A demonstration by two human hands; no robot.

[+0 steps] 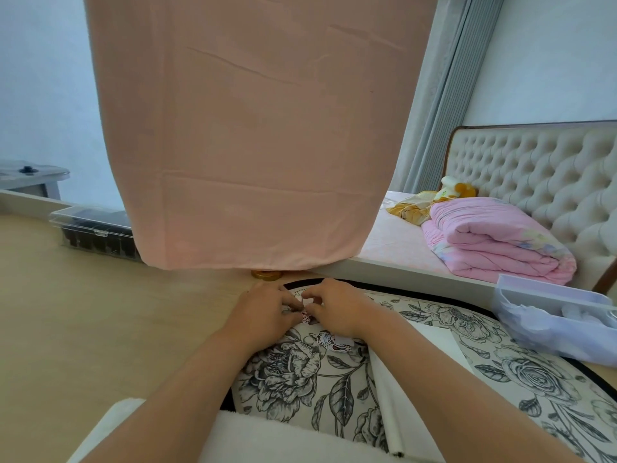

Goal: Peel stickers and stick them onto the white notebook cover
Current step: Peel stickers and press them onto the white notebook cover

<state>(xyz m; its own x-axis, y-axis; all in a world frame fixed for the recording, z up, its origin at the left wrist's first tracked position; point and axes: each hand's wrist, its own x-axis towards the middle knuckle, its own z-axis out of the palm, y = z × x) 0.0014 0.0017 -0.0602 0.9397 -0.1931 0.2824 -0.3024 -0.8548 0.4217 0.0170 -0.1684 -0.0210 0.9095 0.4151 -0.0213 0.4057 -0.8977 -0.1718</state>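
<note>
My left hand (267, 312) and my right hand (337, 309) meet over the far part of a floral-patterned mat (300, 379). Their fingertips pinch a small red-and-white sticker (305, 317) between them. Another cartoon sticker (335, 342) lies on the mat just below my right wrist. The white notebook (434, 342) lies on the mat to the right, mostly hidden under my right forearm; a white page edge (387, 406) shows below the arm.
A clear plastic box (551, 315) with small white items stands at the right. A gold round lid (266, 275) sits beyond my hands under a hanging pink cloth (250, 128). A clear case (93, 235) lies at the far left. A bed with a folded pink quilt (494, 245) is behind.
</note>
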